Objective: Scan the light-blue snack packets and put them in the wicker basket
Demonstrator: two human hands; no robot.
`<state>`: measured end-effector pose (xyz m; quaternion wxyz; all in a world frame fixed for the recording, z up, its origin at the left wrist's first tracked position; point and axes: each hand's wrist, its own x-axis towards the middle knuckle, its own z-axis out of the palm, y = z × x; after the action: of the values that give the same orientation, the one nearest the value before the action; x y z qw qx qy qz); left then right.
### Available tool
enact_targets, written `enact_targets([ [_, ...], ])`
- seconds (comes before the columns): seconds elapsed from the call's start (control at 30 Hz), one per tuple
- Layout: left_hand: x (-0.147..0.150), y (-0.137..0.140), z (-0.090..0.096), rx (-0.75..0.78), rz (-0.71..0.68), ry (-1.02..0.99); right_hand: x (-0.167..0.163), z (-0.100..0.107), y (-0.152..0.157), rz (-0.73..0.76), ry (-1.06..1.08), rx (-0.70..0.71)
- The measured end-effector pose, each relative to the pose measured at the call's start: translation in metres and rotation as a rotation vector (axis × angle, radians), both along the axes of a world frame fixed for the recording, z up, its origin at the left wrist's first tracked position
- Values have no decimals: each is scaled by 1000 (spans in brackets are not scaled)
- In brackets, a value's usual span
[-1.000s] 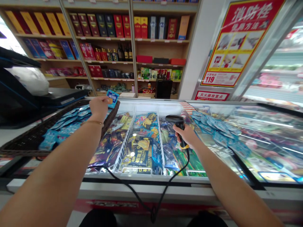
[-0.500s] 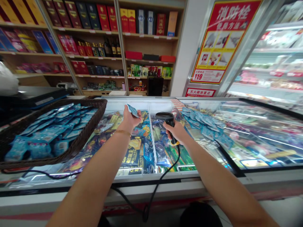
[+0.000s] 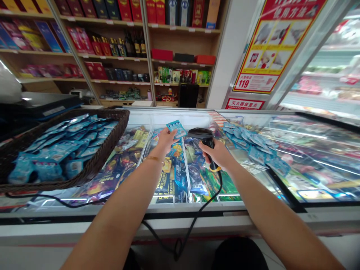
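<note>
Pinched in my left hand [image 3: 167, 138] is a small blue packet [image 3: 176, 129], its printed face turned up, above the chest freezer. My right hand [image 3: 214, 153] grips a black barcode scanner [image 3: 207, 139] by its handle. The scanner's head points left towards the packet, a small gap apart from it. From the handle's base a black cable [image 3: 194, 221] loops down over the freezer's front edge. Many similar blue packets [image 3: 62, 144] fill a brown wicker basket [image 3: 119, 129] on the left. Another pile of blue packets [image 3: 250, 140] lies on the freezer's glass to the right.
Below my hands, the freezer [image 3: 180, 112] holds bagged frozen goods split by white wire dividers [image 3: 186, 168]. Behind it stand shelves [image 3: 112, 56] of boxes and bottles. A red and yellow poster [image 3: 277, 48] hangs on the pillar. Dark equipment [image 3: 50, 107] sits behind the basket.
My left hand has moved right, bringing the packet close to the scanner and turning its printed face into view. The scanner stays in my right hand; the whole view has shifted slightly.
</note>
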<state>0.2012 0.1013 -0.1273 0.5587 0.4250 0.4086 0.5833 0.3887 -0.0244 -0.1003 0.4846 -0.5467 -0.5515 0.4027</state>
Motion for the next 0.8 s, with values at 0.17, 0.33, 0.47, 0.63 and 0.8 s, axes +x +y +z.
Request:
enact_targets([
  [0.17, -3, -1, -1, 70, 25, 29, -2, 0, -1, 7, -8, 7],
  [0.33, -4, 2, -5, 75, 70, 27, -1, -2, -1, 11, -9, 12],
  [0.47, -4, 2, -7, 76, 81, 86, 1, -1, -2, 22, -56, 2],
  [0.63, -4, 2, -7, 55, 79, 74, 3, -1, -2, 31, -146, 2],
  [0.8, -4, 5, -8, 38, 90, 41, 3, -4, 0, 39, -171, -8],
])
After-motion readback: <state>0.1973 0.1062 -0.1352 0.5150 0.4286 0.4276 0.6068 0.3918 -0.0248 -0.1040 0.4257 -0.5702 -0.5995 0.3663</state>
